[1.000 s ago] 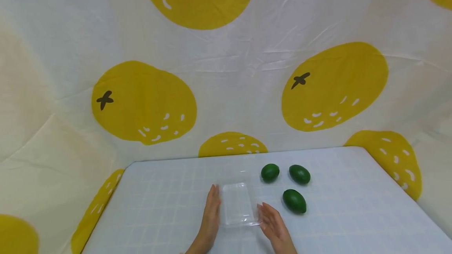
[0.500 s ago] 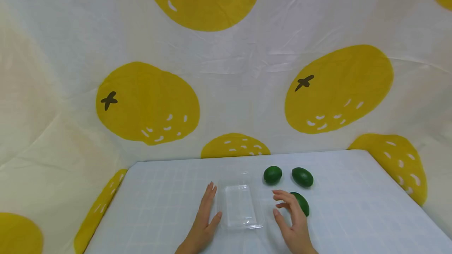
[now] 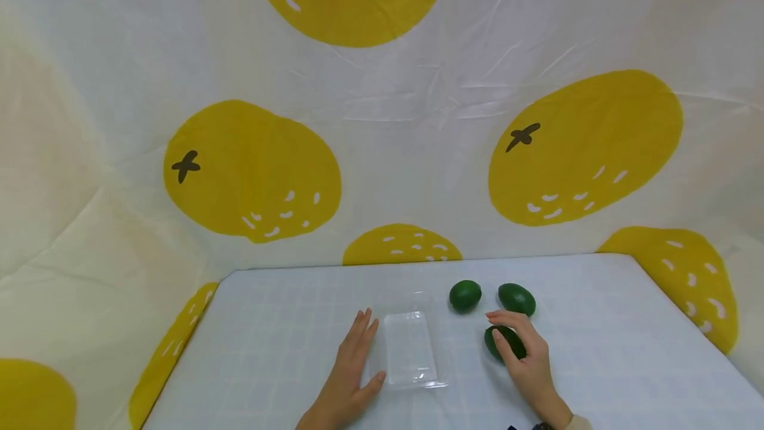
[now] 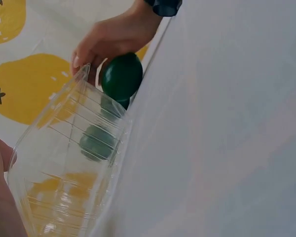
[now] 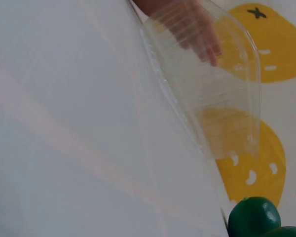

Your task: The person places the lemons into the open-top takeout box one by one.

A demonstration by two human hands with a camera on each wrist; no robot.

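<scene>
A clear plastic container (image 3: 412,349) stands upright on the table, its top uncovered. My left hand (image 3: 346,373) lies along its left side, fingers extended and thumb near the front corner; whether it touches the wall is unclear. To the right, my right hand (image 3: 525,357) arches over the nearest dark green lime (image 3: 507,342), thumb and bent fingers spread about it. In the left wrist view that lime (image 4: 122,76) shows whole, with a gap between it and the fingers. Another lime (image 3: 465,296) and a third lime (image 3: 516,300) lie farther back.
The table (image 3: 280,330) has a pale checked cloth. A white curtain (image 3: 412,178) printed with big yellow fruit hangs behind it and along both sides. A dark band (image 4: 166,7) circles the right wrist.
My right hand has left the container's right side and moved right, over the nearest lime. My left hand has turned, its thumb now spread. The limes and container appear unmoved on the table.
</scene>
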